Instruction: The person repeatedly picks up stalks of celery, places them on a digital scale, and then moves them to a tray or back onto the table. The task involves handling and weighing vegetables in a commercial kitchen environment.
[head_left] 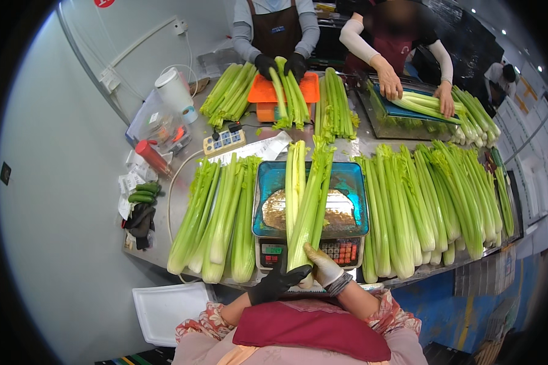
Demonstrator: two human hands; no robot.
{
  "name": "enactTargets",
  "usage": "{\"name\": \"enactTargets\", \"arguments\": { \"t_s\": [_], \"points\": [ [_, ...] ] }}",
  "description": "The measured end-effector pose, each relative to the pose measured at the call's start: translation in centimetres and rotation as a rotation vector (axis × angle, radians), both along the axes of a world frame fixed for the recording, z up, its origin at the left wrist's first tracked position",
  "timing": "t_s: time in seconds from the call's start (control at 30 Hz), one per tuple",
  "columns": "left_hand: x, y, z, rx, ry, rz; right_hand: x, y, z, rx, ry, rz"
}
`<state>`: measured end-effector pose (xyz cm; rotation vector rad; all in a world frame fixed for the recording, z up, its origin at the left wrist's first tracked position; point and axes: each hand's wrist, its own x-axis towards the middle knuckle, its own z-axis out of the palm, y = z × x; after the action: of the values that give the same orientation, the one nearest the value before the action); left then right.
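A bunch of celery [310,213] lies across the blue-green pan of a digital scale [361,210], its leafy end away from me and its pale base toward me. My left hand [278,283], in a black glove, is closed at the left side of that base. My right hand [324,266], in a whitish glove, closes on its right side with the thumb on top. A paler, thinner celery piece [295,176] rests on the pan just left of the bunch. The hands partly cover the scale's keypad and display.
Celery bunches lie left [216,219] and right [426,207] of the scale. Across the table, one person handles celery on an orange scale [262,91], another on a blue-topped scale [386,109]. A power strip [224,142], red bottle [153,157] and cucumbers [143,192] sit left.
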<state>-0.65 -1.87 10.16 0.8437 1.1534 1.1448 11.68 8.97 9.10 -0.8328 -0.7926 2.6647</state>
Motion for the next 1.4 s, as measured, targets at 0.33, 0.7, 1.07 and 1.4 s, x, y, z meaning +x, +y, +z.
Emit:
{"name": "enactTargets", "arguments": {
  "t_s": [0.33, 0.7, 1.07, 1.4],
  "points": [
    [-0.1, -0.7, -0.5, 0.424, 0.553, 0.004, 0.2, 0.0, 2.7, 0.281, -0.11, -0.059],
    [0.4, -0.8, -1.1, 0.144, 0.167, 0.175, 2.3, 0.8, -0.3, 0.074, 0.064, -0.082],
    [-0.3, -0.8, -3.3, 0.264, 0.495, 0.02, 2.6, 1.0, 0.0, 0.072, 0.077, -0.051],
    [1.2, 1.3, -1.5, 0.157, 0.001, 0.041, 3.3, 1.1, -0.6, 0.117, -0.117, -0.191]
  ]
}}
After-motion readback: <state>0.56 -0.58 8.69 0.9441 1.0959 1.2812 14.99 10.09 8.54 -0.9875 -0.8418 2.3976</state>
